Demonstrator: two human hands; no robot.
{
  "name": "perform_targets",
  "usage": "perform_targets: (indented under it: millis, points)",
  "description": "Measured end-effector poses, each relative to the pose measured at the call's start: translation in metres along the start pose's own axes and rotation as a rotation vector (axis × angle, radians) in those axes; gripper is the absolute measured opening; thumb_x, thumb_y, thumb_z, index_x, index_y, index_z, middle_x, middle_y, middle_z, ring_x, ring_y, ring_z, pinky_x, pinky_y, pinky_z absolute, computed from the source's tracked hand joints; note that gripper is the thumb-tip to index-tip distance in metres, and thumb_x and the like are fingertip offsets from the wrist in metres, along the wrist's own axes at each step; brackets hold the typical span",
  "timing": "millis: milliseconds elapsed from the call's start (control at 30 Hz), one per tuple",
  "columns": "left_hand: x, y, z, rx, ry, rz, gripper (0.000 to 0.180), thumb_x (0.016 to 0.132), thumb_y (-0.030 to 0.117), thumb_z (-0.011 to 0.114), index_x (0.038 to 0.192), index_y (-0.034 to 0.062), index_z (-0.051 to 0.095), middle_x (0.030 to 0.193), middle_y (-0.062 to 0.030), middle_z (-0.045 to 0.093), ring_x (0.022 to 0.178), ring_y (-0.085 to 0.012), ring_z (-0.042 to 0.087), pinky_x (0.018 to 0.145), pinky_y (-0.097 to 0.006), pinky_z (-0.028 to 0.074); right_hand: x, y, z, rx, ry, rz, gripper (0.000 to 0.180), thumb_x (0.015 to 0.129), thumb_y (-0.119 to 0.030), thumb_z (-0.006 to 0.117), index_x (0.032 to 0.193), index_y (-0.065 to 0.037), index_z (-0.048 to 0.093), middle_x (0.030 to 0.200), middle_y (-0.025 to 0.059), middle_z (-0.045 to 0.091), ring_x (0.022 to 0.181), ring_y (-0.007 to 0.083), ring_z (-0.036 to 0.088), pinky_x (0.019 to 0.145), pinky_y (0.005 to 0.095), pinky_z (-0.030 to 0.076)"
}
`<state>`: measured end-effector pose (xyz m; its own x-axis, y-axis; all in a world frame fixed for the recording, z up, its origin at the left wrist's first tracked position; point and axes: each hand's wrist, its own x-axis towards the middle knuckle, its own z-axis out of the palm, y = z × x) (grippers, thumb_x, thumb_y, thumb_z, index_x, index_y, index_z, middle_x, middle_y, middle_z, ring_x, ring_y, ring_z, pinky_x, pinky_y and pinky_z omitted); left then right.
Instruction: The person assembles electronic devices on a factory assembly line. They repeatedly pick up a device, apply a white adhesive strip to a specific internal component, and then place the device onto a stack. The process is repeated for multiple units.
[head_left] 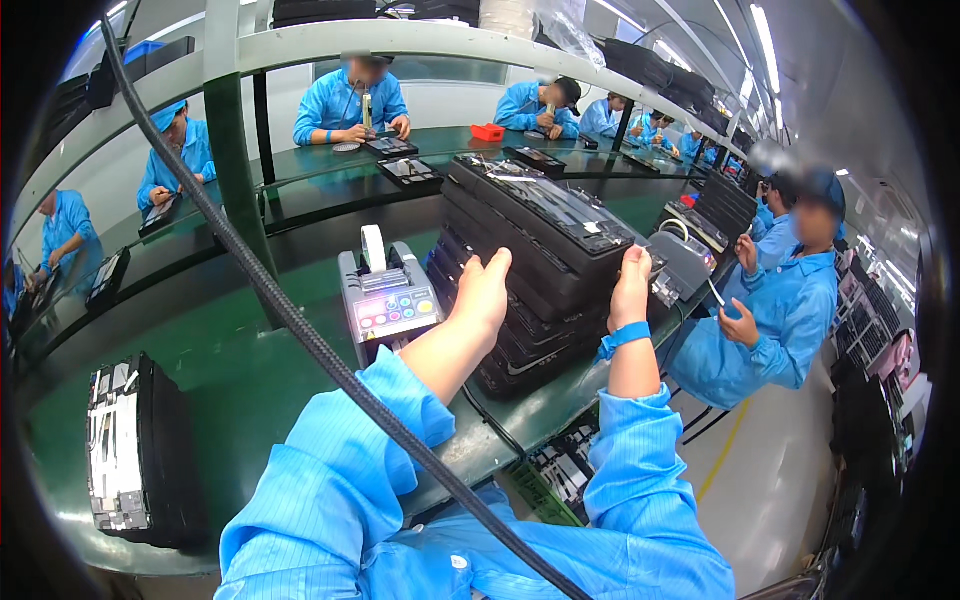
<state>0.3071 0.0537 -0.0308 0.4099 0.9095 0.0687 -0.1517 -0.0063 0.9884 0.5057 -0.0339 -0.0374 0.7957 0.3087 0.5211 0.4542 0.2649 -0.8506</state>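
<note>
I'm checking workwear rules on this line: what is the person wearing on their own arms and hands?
Both arms are in bright blue, finely striped long sleeves, pushed back from the wrists. The left hand is bare. The right hand is bare too, with a blue band round its wrist. No gloves show.
</note>
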Motion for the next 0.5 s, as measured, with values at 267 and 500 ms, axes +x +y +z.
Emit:
perform_targets:
  millis: [267, 500]
  points:
    - [-0.01, 0.014, 0.018, 0.089, 0.065, 0.015, 0.08, 0.091, 0.046, 0.053, 0.138, -0.0137, 0.027, 0.145, -0.0314, 0.024, 0.137, -0.0389, 0.025, 0.113, -0.039, 0.023, -0.014, -0.007, -0.001, -0.382, -0.048, 0.031, 0.068, 0.098, -0.053, 0.028, 0.129, 0.005, 0.046, 0.123, 0.0303, 0.053, 0.12, 0.0443, 0.046, 0.101, 0.044, 0.036]
    - [-0.007, 0.003, 0.011, 0.067, 0.028, 0.019, 0.08, 0.091, 0.044, 0.053, 0.139, -0.0135, 0.025, 0.147, -0.0291, 0.02, 0.138, -0.0371, 0.023, 0.114, -0.038, 0.022, -0.021, 0.003, 0.003, -0.427, 0.038, -0.017, 0.065, 0.098, -0.053, 0.029, 0.13, 0.001, 0.045, 0.123, 0.0298, 0.054, 0.117, 0.0441, 0.049, 0.098, 0.0441, 0.039]
